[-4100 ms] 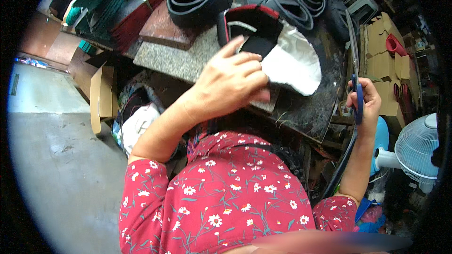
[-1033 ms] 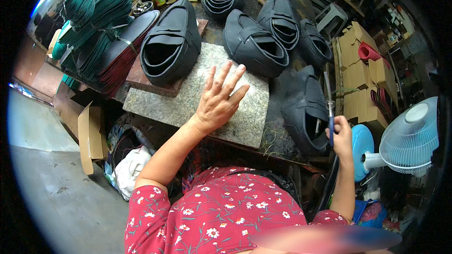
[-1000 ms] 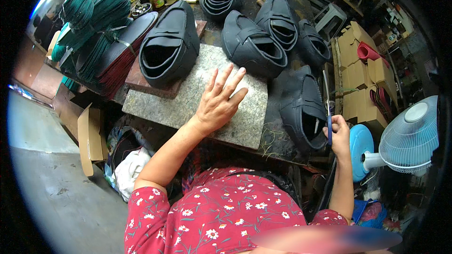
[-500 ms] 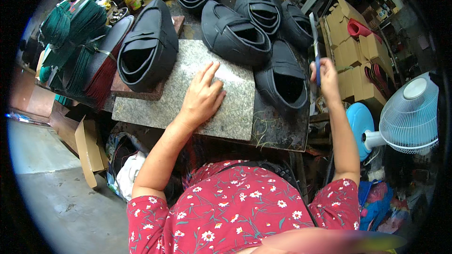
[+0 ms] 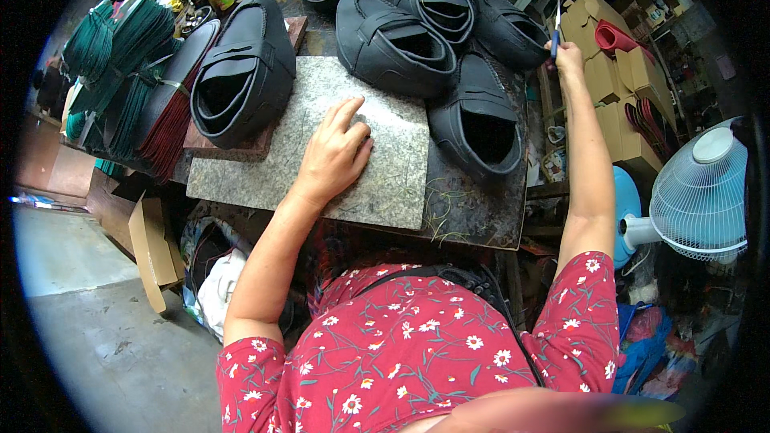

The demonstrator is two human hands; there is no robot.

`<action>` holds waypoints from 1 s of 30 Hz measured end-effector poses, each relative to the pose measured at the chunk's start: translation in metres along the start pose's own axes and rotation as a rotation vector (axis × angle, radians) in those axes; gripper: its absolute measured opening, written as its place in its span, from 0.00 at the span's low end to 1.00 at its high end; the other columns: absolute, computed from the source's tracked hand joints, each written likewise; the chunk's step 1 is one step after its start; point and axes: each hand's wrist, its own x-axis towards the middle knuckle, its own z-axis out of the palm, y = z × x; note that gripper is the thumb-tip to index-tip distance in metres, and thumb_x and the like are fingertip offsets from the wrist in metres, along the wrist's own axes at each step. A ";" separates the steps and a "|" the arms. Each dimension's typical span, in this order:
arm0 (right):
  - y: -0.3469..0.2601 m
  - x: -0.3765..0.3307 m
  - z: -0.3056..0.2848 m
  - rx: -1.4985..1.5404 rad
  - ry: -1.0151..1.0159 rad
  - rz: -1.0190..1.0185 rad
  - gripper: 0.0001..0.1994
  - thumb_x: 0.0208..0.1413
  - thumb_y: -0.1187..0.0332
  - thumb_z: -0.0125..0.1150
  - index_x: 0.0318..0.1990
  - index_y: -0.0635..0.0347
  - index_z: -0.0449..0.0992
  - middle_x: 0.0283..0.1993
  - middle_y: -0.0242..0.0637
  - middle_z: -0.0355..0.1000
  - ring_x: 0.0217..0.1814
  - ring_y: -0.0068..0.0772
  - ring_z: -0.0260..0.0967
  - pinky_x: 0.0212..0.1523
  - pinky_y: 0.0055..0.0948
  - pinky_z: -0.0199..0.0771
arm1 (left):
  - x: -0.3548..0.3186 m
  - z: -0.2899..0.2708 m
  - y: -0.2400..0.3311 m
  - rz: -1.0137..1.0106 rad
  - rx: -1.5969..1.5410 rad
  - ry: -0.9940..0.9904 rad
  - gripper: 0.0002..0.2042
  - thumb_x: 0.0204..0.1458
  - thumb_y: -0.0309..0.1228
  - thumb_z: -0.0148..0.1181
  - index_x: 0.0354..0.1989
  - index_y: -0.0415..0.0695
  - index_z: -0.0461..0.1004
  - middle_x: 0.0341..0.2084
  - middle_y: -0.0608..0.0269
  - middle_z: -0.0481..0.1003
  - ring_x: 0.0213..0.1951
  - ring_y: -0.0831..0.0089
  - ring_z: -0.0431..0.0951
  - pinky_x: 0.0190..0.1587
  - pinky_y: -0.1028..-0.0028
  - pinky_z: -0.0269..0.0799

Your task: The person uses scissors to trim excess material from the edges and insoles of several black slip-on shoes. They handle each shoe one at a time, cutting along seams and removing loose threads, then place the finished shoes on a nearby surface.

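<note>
My left hand (image 5: 335,147) lies palm down on a grey speckled stone slab (image 5: 385,192), fingers stretched out and holding nothing. Out past the table's right edge, my right hand (image 5: 569,60) is closed around a blue-handled tool (image 5: 555,42) with a slim silver blade pointing away from me; I cannot tell whether it is scissors or a knife. Beyond the slab are several black loafer-style shoe uppers, one (image 5: 393,40) at its far edge and another (image 5: 475,116) to its right. Nearest to my right hand is a third black upper (image 5: 510,28). Another black upper (image 5: 245,64) stands left of the slab.
Bundles of green-edged (image 5: 120,36) and dark red-edged (image 5: 172,124) sheets are stacked at the left. Cardboard boxes (image 5: 609,76) with a red roll (image 5: 613,38) stand at the right, near a white and blue fan (image 5: 698,192). Thread scraps (image 5: 445,207) lie by the slab.
My right hand has moved farther away and slightly right with the blue-handled tool, the arm now more stretched. My left hand stays on the slab. The view has shifted a little.
</note>
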 end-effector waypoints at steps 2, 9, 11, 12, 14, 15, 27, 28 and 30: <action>0.004 0.005 -0.019 0.006 -0.039 -0.003 0.17 0.46 0.63 0.72 0.36 0.67 0.75 0.22 0.35 0.72 0.16 0.27 0.67 0.17 0.26 0.68 | 0.000 0.001 0.000 -0.003 0.001 -0.008 0.07 0.49 0.25 0.65 0.33 0.37 0.73 0.58 0.42 0.69 0.61 0.45 0.68 0.62 0.56 0.66; 0.010 0.001 -0.001 0.175 -0.202 -0.059 0.15 0.48 0.66 0.72 0.33 0.64 0.71 0.24 0.35 0.71 0.15 0.28 0.65 0.15 0.30 0.64 | -0.004 0.006 -0.001 0.003 -0.018 -0.016 0.08 0.50 0.27 0.63 0.35 0.37 0.72 0.59 0.39 0.68 0.60 0.42 0.70 0.63 0.53 0.66; 0.001 0.000 0.025 0.098 -0.140 -0.047 0.14 0.49 0.67 0.71 0.34 0.64 0.72 0.24 0.35 0.71 0.15 0.27 0.65 0.14 0.29 0.65 | -0.005 0.008 -0.002 0.007 -0.039 0.011 0.08 0.49 0.27 0.63 0.34 0.36 0.72 0.58 0.37 0.69 0.58 0.41 0.71 0.62 0.54 0.68; -0.005 0.002 0.036 0.043 -0.121 -0.034 0.14 0.48 0.67 0.71 0.35 0.64 0.72 0.24 0.36 0.71 0.16 0.28 0.67 0.14 0.29 0.67 | -0.006 0.009 -0.002 0.036 -0.039 0.053 0.08 0.49 0.26 0.62 0.33 0.36 0.72 0.57 0.37 0.69 0.57 0.41 0.71 0.61 0.55 0.68; -0.015 0.009 0.062 0.066 -0.125 0.006 0.16 0.47 0.66 0.72 0.37 0.66 0.72 0.24 0.37 0.72 0.16 0.31 0.70 0.15 0.30 0.68 | -0.006 0.011 -0.003 0.050 -0.026 0.072 0.08 0.48 0.26 0.62 0.32 0.36 0.72 0.56 0.38 0.69 0.58 0.43 0.71 0.60 0.55 0.69; -0.019 0.013 0.072 0.060 -0.158 -0.043 0.16 0.48 0.66 0.72 0.37 0.67 0.71 0.23 0.37 0.72 0.16 0.31 0.70 0.15 0.30 0.68 | -0.007 0.012 -0.003 0.037 -0.030 0.067 0.08 0.47 0.26 0.62 0.32 0.36 0.72 0.57 0.39 0.69 0.58 0.43 0.71 0.60 0.56 0.69; 0.002 0.019 0.032 -0.303 -0.181 -0.074 0.23 0.57 0.47 0.69 0.34 0.59 0.70 0.18 0.32 0.69 0.16 0.22 0.66 0.18 0.25 0.64 | -0.011 0.022 -0.003 0.036 -0.052 0.121 0.08 0.47 0.26 0.62 0.35 0.38 0.74 0.54 0.45 0.70 0.55 0.48 0.72 0.56 0.57 0.71; -0.004 0.010 0.028 -0.264 -0.186 -0.193 0.22 0.58 0.48 0.68 0.34 0.59 0.70 0.18 0.31 0.69 0.16 0.22 0.66 0.18 0.25 0.63 | -0.010 0.022 -0.003 0.037 -0.051 0.115 0.09 0.47 0.26 0.62 0.36 0.38 0.74 0.54 0.45 0.70 0.55 0.48 0.72 0.55 0.57 0.71; -0.027 -0.020 0.020 -0.182 -0.181 -0.232 0.20 0.60 0.50 0.66 0.34 0.59 0.70 0.18 0.31 0.69 0.16 0.21 0.64 0.18 0.24 0.61 | -0.009 0.019 -0.001 0.040 -0.045 0.084 0.09 0.47 0.26 0.62 0.36 0.38 0.73 0.54 0.45 0.70 0.55 0.47 0.72 0.55 0.57 0.71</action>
